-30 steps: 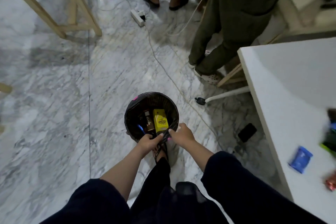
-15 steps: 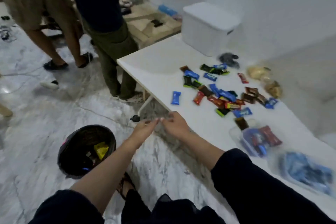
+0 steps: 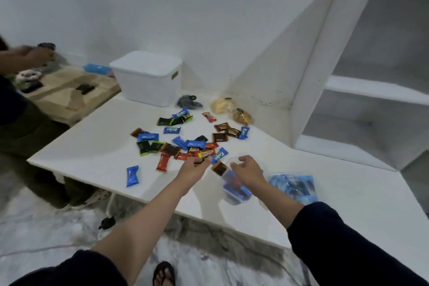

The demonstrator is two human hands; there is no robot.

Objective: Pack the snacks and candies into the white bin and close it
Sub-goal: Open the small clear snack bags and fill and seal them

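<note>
White table (image 3: 92, 165) strewn with candies (image 3: 185, 144), lidded white bin (image 3: 148, 79) by wall.

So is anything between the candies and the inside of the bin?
Yes. The bin at the table's far end has its lid on, so nothing can go in yet. The candies lie loose before it; the table between them looks clear.

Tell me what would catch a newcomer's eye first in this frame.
The scatter of bright candy wrappers in the middle of the white table, with the left hand and right hand reaching in at its near edge. Behind it, the white bin sits with its lid on.
</note>
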